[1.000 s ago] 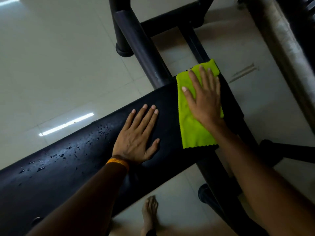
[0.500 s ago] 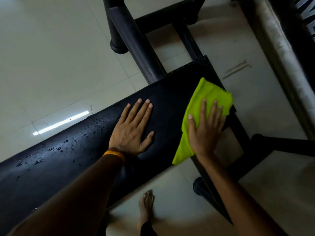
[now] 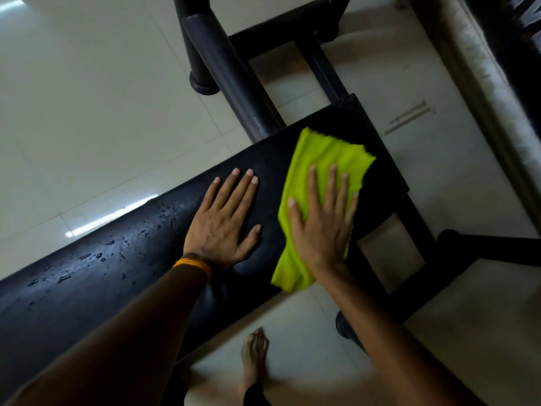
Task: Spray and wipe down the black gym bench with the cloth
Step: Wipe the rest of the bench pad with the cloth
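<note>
Nearest to you, below both grips, your bare foot [image 3: 254, 356] stands on the pale floor [image 3: 87, 112], just by the near edge of the gym bench [image 3: 87, 288]. Your left grip [image 3: 224, 224], with an orange band [image 3: 193, 263] on the wrist behind it, lies flat on the black padding. Its fingers are straight and hold nothing; it only leans on the bench. Just to the right of it, not touching, your right grip [image 3: 322, 227] is also released and flat, and its straight fingers press the green cloth [image 3: 325, 153] onto the padding. The cloth lies under and beyond this grip. Its near corner reaches the near edge of the bench, and its far edge goes past the fingertips towards the end of the pad.

I judge the cloth to be light and soft. It will probably fold or slip if you press at one point only, so keep the whole palm spread on its middle. The padding looks smooth and seems to dent a little under the heel of the left grip; where it is wet it may be slippery. To the left of the left grip, well apart from the cloth, water drops [image 3: 96, 256] sit on the surface, so I think this part is not yet wiped. Beyond both grips, the black steel frame [image 3: 231, 77] rises.
</note>
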Motion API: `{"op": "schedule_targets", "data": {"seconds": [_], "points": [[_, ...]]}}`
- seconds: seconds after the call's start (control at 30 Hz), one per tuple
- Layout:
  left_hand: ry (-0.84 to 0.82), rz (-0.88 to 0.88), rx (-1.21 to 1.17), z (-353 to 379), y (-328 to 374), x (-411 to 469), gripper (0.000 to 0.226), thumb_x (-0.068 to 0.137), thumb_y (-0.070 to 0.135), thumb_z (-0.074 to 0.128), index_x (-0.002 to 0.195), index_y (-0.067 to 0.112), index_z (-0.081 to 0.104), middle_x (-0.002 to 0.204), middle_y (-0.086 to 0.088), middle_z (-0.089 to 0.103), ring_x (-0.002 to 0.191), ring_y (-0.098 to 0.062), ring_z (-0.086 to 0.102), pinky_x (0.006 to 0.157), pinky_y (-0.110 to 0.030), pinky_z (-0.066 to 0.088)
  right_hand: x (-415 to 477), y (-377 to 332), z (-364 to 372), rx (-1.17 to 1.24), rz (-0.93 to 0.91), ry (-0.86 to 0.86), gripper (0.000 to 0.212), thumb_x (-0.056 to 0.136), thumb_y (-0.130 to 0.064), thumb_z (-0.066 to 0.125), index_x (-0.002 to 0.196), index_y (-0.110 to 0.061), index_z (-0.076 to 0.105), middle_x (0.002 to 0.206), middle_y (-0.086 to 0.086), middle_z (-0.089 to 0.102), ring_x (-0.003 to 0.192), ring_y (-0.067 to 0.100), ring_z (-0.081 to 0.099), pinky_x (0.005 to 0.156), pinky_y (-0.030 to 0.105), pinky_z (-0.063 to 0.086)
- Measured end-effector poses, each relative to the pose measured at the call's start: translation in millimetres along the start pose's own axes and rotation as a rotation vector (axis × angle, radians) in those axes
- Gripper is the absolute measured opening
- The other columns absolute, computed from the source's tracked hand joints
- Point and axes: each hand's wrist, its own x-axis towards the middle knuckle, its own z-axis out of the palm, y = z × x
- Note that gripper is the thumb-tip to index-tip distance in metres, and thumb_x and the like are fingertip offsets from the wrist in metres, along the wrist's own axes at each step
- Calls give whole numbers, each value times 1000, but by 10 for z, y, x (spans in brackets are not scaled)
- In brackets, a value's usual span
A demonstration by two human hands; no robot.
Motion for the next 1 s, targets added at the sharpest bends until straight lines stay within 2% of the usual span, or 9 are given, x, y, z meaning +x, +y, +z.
{"op": "schedule_targets", "data": {"seconds": [0.17, 0.33, 0.5, 0.53, 0.63, 0.73, 0.8, 0.9, 1.0], "points": [[3, 4, 14, 23, -2, -10, 85, 95, 50, 49, 161, 6, 18, 169, -10, 16, 158, -28, 10, 126, -52, 16, 490, 291, -45, -18, -324, -95, 71, 99, -67, 25, 161, -34, 15, 170, 5, 10, 157, 29, 7, 124, 55, 13], [-2, -6, 24, 12, 4, -8, 82, 96, 51, 43, 161, 7, 18, 169, -10, 17, 158, -27, 9, 127, -51, 15, 946, 20, 9, 44, 5, -6, 69, 100, -64, 21, 161, -33, 15, 170, 7, 8, 157, 32, 4, 124, 59, 10], [20, 6, 12, 38, 0, -12, 80, 97, 52, 39, 160, 5, 22, 168, -10, 20, 158, -28, 12, 126, -52, 17, 479, 111, -62, -55, -675, -112, 63, 102, -59, 28, 160, -38, 17, 171, 4, 8, 157, 30, 4, 125, 54, 10], [18, 8, 16, 38, 0, -11, 80, 97, 52, 40, 160, 6, 21, 169, -10, 19, 158, -28, 11, 127, -52, 16, 626, 244, -60, -64, -715, -126, 64, 102, -60, 27, 160, -38, 16, 170, 4, 9, 157, 30, 5, 125, 54, 11], [9, 7, 27, 32, 1, -8, 82, 97, 51, 43, 161, 6, 18, 169, -10, 16, 158, -27, 9, 127, -51, 15, 939, 568, -64, -8, -374, -74, 65, 102, -63, 23, 161, -36, 14, 170, 4, 10, 157, 30, 7, 125, 54, 13], [-2, 10, 28, 28, 2, -12, 83, 97, 52, 41, 161, 6, 16, 170, -10, 15, 158, -27, 8, 127, -51, 14, 447, 395, -14, 42, -5, 21, 65, 103, -61, 25, 161, -32, 18, 170, 7, 12, 157, 30, 8, 125, 54, 11], [-4, 10, 29, 25, 4, -20, 82, 97, 52, 40, 161, 7, 16, 170, -11, 15, 158, -27, 8, 127, -51, 13, -40, 189, 8, 27, -64, 3, 67, 102, -62, 27, 161, -31, 20, 170, 8, 12, 157, 32, 7, 126, 53, 8], [-8, 14, 30, 18, -3, -29, 81, 98, 53, 39, 161, 7, 16, 170, -10, 15, 158, -27, 9, 127, -50, 13, -192, 428, -14, -3, -365, -71, 69, 100, -65, 27, 160, -33, 20, 170, 6, 13, 157, 31, 9, 125, 52, 11], [-6, 6, 41, 7, 21, -41, 80, 99, 53, 36, 162, 8, 14, 170, -10, 14, 158, -27, 8, 128, -49, 11, 217, 917, -12, 9, -190, -24, 72, 99, -68, 22, 160, -31, 23, 168, 8, 20, 155, 33, 16, 124, 55, 17]]}}
